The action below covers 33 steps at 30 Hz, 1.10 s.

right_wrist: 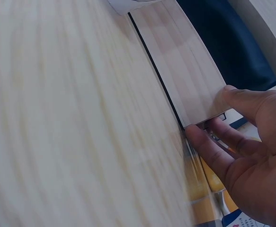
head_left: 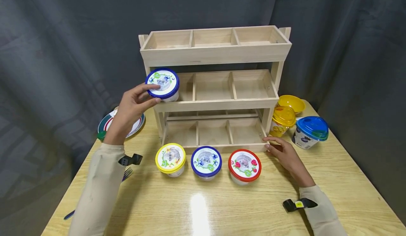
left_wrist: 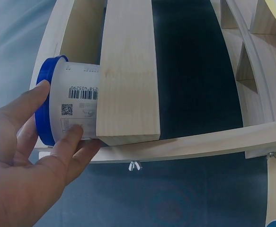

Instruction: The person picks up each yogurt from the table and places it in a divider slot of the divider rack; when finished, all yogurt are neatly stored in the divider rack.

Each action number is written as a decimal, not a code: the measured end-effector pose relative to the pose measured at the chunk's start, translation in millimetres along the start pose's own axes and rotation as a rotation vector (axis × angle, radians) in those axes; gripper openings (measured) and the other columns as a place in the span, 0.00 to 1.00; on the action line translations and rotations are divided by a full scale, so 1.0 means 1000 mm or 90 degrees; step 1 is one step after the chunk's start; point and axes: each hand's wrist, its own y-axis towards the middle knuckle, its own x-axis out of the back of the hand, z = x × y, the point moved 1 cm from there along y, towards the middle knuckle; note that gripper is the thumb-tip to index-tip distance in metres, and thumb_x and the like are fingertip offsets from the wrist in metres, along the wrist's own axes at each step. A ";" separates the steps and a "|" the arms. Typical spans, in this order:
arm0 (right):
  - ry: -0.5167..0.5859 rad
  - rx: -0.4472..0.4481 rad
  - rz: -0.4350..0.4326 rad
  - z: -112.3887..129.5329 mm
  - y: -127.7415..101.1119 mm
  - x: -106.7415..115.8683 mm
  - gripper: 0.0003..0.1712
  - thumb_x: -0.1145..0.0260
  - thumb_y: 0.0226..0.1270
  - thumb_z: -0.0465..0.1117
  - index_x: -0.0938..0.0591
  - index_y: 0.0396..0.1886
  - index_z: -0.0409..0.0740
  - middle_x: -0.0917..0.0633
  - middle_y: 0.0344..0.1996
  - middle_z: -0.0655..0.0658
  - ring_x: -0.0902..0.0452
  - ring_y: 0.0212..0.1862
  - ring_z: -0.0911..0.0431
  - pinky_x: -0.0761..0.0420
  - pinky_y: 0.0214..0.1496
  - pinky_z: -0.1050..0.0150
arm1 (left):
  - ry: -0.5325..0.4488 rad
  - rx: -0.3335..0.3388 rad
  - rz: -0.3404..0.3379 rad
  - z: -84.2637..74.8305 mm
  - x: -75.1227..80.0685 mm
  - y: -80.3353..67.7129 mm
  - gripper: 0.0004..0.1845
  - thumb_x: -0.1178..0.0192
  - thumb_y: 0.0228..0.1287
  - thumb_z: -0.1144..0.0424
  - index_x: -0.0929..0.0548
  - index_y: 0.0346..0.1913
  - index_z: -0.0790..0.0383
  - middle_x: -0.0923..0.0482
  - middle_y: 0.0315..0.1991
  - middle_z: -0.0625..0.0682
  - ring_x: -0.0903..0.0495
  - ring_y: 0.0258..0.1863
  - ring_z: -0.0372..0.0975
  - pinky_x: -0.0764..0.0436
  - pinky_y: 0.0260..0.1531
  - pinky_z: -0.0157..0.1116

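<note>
My left hand [head_left: 154, 94] grips a white cup with a blue lid [head_left: 162, 83] by its rim, thumb below and fingers above. The cup sits at the left compartment of the middle shelf of a three-tier wooden rack [head_left: 215, 54]. In the left wrist view the cup [left_wrist: 76, 106] lies half behind the shelf's front board [left_wrist: 128, 71], with my left hand [left_wrist: 57, 113] round its lid end. My right hand [head_left: 269, 142] rests on the table, its straight fingers touching the rack's bottom right corner. The right wrist view shows that hand [right_wrist: 213, 116] against the end of the board [right_wrist: 185, 80].
Three lidded cups stand in a row before the rack: yellow [head_left: 170, 158], blue [head_left: 206, 161], red [head_left: 244, 165]. To the right are a yellow-lidded cup [head_left: 282, 120], a yellow bowl [head_left: 291, 103] and a blue-lidded cup [head_left: 310, 131]. A plate [head_left: 109, 123] and a fork [head_left: 127, 174] lie at the left.
</note>
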 end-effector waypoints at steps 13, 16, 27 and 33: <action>0.003 0.003 -0.003 -0.001 0.000 -0.001 0.23 0.39 0.87 0.36 0.24 0.75 0.34 0.32 0.79 0.27 0.26 0.70 0.30 0.18 0.55 0.74 | 0.053 0.037 0.002 0.001 0.002 0.000 0.25 0.33 0.79 0.64 0.19 0.74 0.60 0.46 0.87 0.54 0.40 0.83 0.52 0.23 0.63 0.26; -0.002 0.005 -0.004 0.000 0.000 -0.001 0.23 0.39 0.87 0.36 0.23 0.74 0.34 0.32 0.78 0.27 0.26 0.71 0.30 0.19 0.55 0.76 | 0.045 0.038 -0.001 0.003 0.002 -0.001 0.25 0.33 0.79 0.65 0.20 0.75 0.61 0.47 0.87 0.56 0.40 0.83 0.53 0.23 0.62 0.26; 0.001 0.003 -0.008 0.002 0.000 0.000 0.23 0.39 0.87 0.37 0.24 0.75 0.34 0.33 0.79 0.27 0.26 0.70 0.30 0.22 0.52 0.78 | 0.045 0.037 -0.028 0.004 0.006 -0.002 0.22 0.33 0.79 0.64 0.17 0.71 0.61 0.40 0.85 0.56 0.36 0.81 0.53 0.22 0.65 0.31; -0.002 0.003 -0.006 -0.001 -0.001 -0.001 0.23 0.39 0.87 0.37 0.24 0.75 0.34 0.32 0.78 0.27 0.23 0.67 0.33 0.21 0.52 0.77 | 0.076 0.046 -0.044 0.006 0.010 -0.007 0.23 0.33 0.80 0.63 0.19 0.72 0.63 0.40 0.85 0.52 0.36 0.82 0.51 0.34 0.77 0.54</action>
